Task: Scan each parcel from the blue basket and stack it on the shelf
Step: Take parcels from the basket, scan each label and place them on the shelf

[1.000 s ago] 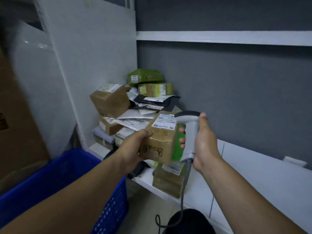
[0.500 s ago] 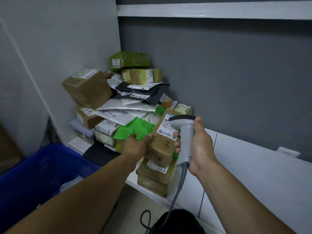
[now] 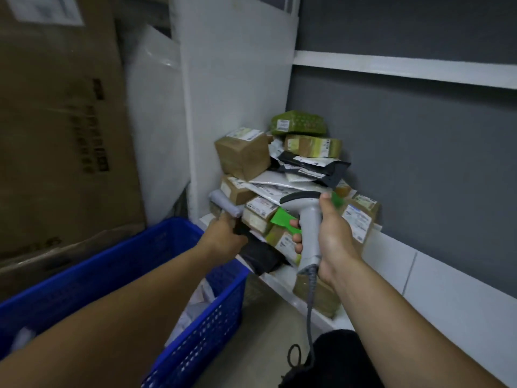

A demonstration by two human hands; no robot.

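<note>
The right hand (image 3: 333, 236) is clenched round the handle of a grey scanner (image 3: 309, 219), thumb up by the head, and hides the middle of the heap of parcels (image 3: 279, 186) piled in the corner of the white shelf (image 3: 447, 289). Its cable (image 3: 309, 317) drops out of the bottom of the frame. A labelled brown box (image 3: 359, 222) leans at the heap's right edge, partly covered by that hand. A green mailer (image 3: 281, 218) shows only as scraps either side of the scanner. The left hand (image 3: 223, 236) reaches to the heap's lower left, by a black bag (image 3: 263, 254) and under a grey rolled parcel (image 3: 225, 204). Only its back shows, so I cannot tell whether the fingers grasp anything. The blue basket (image 3: 112, 270) stands at lower left, cut off by the frame, with pale bags (image 3: 201, 301) half hidden behind its wall. The print on the large carton (image 3: 56, 121) is blurred.
</note>
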